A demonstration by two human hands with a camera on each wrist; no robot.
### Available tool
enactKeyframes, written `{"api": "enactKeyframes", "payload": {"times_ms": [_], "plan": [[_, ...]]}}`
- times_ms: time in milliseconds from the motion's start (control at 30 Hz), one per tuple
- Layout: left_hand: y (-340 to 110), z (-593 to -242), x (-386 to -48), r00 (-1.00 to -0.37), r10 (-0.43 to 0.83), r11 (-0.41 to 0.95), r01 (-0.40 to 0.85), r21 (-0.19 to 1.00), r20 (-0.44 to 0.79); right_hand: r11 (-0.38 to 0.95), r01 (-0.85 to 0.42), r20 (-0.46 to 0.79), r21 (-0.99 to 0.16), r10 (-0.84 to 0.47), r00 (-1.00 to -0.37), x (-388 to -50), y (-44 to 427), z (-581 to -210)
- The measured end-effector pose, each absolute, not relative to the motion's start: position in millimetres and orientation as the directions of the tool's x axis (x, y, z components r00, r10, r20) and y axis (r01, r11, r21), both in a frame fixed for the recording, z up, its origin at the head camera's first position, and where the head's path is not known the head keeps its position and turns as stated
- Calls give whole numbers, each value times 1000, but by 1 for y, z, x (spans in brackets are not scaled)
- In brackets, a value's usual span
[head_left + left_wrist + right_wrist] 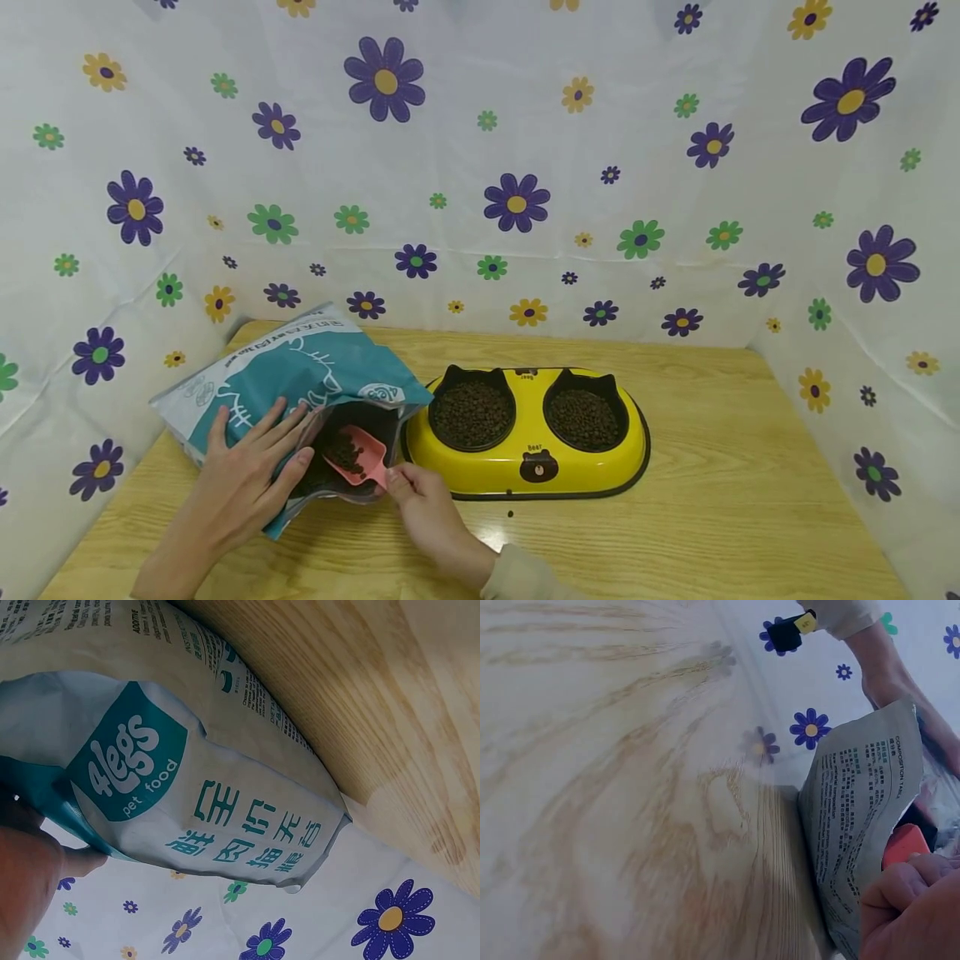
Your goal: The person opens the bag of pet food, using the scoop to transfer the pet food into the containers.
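Observation:
A teal and white pet food bag (300, 375) lies tilted on the table at left, its mouth facing me. My left hand (243, 471) rests on the bag with fingers spread over its side and thumb beside the mouth; part of that hand shows at the edge of the left wrist view. My right hand (431, 512) grips the handle of a pink scoop (371, 454), whose bowl is inside the bag's mouth and carries brown kibble (342, 454). In the right wrist view, the bag hides most of the scoop (906, 844).
Right of the bag stands a yellow double feeder (528, 467) with two black bowls, both holding kibble (472, 412). One loose piece of kibble (511, 513) lies on the wooden table (712, 517) before it. Flower-print cloth (450, 150) encloses the back and sides.

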State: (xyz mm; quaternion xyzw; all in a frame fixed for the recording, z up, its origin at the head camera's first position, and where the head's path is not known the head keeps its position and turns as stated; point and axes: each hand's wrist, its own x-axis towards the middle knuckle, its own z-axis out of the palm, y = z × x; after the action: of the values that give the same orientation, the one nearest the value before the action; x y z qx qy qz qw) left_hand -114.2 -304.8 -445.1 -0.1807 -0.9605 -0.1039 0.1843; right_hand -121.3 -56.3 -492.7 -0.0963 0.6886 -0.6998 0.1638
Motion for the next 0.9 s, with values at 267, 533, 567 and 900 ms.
{"api": "enactKeyframes", "payload": {"times_ms": [267,533,567,900], "plan": [[-307,-446,-113,-871,309,915,382,131,382,15,63,-64,-998,-391,-918,-117,-43,-494],[-306,-446,-113,-870,305,913,383,140,388,-78,93,-49,-993,-442,-896,-113,-18,-496],[-306,-445,-114,-869,306,912,384,141,389,-92,100,-49,-991,-441,-896,-113,-15,-496],[-305,-445,-114,-874,297,915,376,148,386,-167,126,-48,-978,-406,-913,-116,18,-499]]}}
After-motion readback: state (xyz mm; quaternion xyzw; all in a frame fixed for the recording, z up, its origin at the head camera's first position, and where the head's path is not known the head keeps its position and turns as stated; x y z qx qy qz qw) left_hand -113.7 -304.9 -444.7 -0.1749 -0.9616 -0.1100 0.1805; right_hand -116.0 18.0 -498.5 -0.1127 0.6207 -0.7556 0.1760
